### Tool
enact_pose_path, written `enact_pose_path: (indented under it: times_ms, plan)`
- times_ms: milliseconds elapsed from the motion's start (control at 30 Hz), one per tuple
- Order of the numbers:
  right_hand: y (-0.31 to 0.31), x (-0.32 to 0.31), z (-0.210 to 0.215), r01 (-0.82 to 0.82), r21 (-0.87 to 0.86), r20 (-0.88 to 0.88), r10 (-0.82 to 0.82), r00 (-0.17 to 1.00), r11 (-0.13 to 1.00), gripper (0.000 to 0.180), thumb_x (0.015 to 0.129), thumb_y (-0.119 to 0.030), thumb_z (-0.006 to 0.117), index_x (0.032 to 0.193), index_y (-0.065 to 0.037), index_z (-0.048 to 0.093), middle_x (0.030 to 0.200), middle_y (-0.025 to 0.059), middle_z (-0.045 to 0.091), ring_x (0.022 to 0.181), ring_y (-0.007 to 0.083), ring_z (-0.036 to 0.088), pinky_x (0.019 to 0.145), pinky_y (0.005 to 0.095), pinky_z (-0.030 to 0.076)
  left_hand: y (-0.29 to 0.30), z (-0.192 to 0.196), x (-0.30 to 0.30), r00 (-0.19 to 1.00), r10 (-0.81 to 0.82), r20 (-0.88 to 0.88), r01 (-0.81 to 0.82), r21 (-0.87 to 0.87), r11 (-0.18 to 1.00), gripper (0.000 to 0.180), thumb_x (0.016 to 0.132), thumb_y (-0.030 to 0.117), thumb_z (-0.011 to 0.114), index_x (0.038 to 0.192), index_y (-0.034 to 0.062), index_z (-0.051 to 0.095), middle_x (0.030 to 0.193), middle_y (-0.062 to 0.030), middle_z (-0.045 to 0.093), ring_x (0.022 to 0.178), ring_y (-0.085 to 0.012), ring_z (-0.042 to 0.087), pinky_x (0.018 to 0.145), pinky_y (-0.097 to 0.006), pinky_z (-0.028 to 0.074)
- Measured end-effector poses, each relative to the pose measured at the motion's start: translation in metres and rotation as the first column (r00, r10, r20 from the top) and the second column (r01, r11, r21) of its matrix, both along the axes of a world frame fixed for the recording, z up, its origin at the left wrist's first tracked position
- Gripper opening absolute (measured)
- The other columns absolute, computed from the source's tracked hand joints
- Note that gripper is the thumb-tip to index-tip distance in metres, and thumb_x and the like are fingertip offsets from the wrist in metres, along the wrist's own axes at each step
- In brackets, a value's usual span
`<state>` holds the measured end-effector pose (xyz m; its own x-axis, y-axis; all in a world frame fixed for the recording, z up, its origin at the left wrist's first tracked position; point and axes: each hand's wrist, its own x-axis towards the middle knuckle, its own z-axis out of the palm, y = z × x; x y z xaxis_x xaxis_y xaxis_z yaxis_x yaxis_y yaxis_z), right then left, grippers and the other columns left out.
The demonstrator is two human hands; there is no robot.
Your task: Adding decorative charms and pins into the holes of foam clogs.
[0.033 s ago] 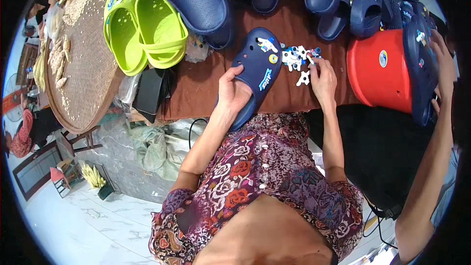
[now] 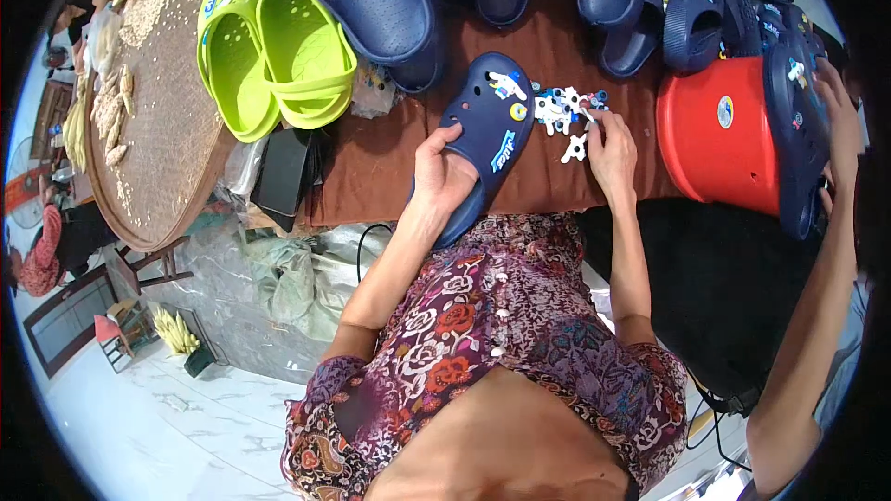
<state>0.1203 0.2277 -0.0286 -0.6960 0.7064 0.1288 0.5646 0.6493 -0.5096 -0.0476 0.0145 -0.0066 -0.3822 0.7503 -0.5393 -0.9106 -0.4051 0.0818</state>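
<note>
My left hand (image 2: 445,174) grips a navy clog (image 2: 483,109) by its side, thumb on the upper and the toe tilted up and away. Several charms sit on the clog's upper: a white figure, a round yellow one and a blue-and-white lettered strip; some holes are bare. To its right, a small pile of white and blue shoe charms (image 2: 557,109) lies on the brown cloth (image 2: 371,167). At the pile's right edge my right hand (image 2: 613,153) has its thumb and fingers closed on a small white shoe charm (image 2: 588,115), partly hidden by the fingertips.
Lime-green clogs (image 2: 302,56) stand at the upper left, beside a round woven tray (image 2: 172,158) of pale kernels. More navy clogs (image 2: 371,0) line the far edge. On the right, another person's hand (image 2: 840,121) holds a navy clog (image 2: 794,144) against a red bucket (image 2: 710,130).
</note>
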Motion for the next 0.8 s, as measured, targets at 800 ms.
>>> enact_pose_path:
  times_ms: [800]
  plan:
    - [-0.065,-0.078,0.042,-0.476,0.364,-0.229,0.573,0.787,0.8,0.032,0.072,-0.007,0.071,0.103,-0.008,0.069,0.102,0.0019,0.067,0.096,0.0223,0.061,0.088,0.0407,0.044,0.0,0.006,0.032,0.992,-0.056,-0.113,0.044,-0.106,0.993,0.044,0.086,0.005,0.058,0.128,-0.0006,0.049,0.124,-0.0119,0.059,0.114,-0.0256,0.058,0.105,-0.042,0.043]
